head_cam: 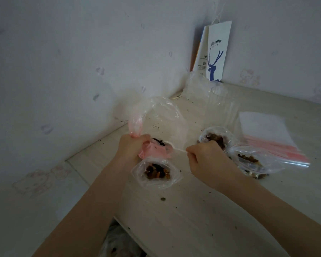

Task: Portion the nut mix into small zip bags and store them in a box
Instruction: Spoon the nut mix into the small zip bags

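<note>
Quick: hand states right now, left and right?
Left hand: closed, gripping the large bag at its pink-edged mouth.
Right hand: closed, pinching a thin white handle, probably a spoon.

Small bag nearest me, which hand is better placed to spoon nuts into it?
Right, probably: the right hand holds the spoon near that small bag, while the left hand grips the pink top of the big bag.

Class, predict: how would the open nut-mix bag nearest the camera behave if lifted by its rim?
Probably floppy: the small bag is thin, crumpled film. Likely bottom-heavy, nut mix pooled low. Its open mouth might spill if tipped.
</note>
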